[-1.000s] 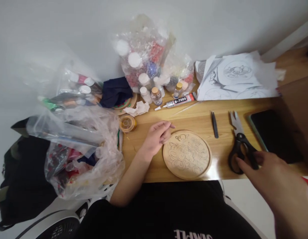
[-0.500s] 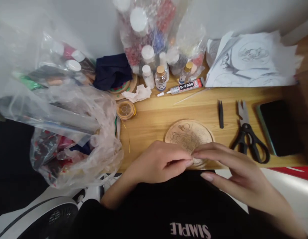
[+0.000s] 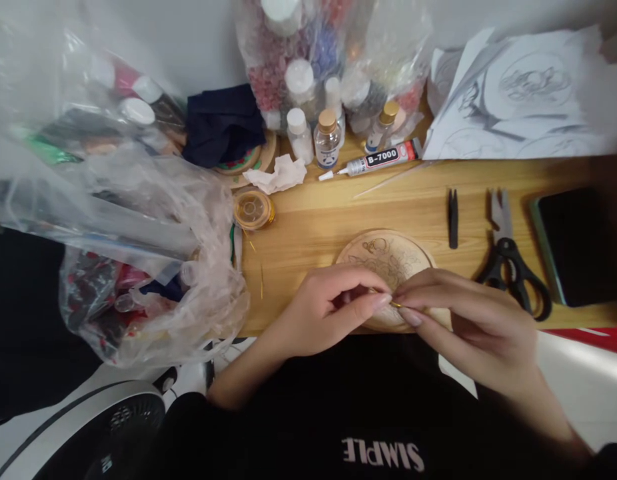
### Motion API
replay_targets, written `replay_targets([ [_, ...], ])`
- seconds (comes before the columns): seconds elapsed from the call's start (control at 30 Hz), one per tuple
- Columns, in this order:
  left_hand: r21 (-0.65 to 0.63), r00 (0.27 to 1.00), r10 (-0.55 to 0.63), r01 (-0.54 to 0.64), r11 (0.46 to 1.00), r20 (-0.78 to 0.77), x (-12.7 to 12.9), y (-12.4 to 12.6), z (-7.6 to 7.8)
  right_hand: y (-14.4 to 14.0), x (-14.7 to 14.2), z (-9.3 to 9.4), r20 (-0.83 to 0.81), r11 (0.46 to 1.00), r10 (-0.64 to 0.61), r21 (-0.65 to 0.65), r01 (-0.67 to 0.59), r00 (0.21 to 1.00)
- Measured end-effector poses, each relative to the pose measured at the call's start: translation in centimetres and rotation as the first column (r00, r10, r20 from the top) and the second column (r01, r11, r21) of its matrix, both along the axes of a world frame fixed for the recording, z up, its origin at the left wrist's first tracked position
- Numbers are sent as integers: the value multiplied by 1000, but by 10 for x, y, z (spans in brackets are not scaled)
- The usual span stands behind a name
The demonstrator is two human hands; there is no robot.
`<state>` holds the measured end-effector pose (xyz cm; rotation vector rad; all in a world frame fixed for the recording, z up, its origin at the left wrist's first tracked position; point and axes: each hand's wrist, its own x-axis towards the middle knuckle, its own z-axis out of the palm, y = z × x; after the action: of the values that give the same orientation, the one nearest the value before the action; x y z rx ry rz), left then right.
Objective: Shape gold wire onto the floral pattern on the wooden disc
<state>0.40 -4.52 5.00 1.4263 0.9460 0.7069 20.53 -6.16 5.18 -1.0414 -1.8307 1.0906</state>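
1. The left hand [image 3: 328, 310] is curling over the near edge of the wooden table [image 3: 313, 227], with its thumb and forefinger pressed together on a thin gold wire [image 3: 394, 303].
2. The right hand [image 3: 468, 320] is meeting it from the other side, its fingertips pinching the same wire, so both hands are touching at the tips.
3. The wire is showing only as a short glint between the fingertips; its full length cannot be told.
4. Both hands are hovering over the near part of a round wooden disc [image 3: 388, 257] carved with a swirling pattern, which is lying flat near the table's front edge.
5. Black tweezers [image 3: 453, 218] are lying just right of the disc, and black-handled scissors [image 3: 513, 263] are lying beyond them, beside a dark phone [image 3: 576, 243].
6. A tube of B-7000 glue [image 3: 376, 160] is lying behind the disc, near small cork-topped bottles [image 3: 327, 139] and a crumpled tissue [image 3: 281, 177].
7. A spool of gold wire [image 3: 252, 209] is sitting to the left of the disc, well apart from it.
8. Clear plastic bags [image 3: 138, 233] of craft supplies are crowding the left side, and sheets of drawn patterns [image 3: 518, 100] are lying at the far right.
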Motion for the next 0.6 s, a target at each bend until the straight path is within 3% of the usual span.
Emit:
replay_targets([
  [0.13, -8, 995, 33, -33, 999, 90, 6, 3, -3, 0, 0, -4, -82, 998, -29, -63, 24, 996],
  [0.37, -171, 942, 71, -14, 985, 328, 11, 5, -8, 3, 0, -7, -276, 966, -28, -253, -44, 961],
  [0.6, 4, 950, -17, 17, 1000, 312, 8, 4, -4, 3, 3, -6, -415, 948, -20, -298, -115, 910],
])
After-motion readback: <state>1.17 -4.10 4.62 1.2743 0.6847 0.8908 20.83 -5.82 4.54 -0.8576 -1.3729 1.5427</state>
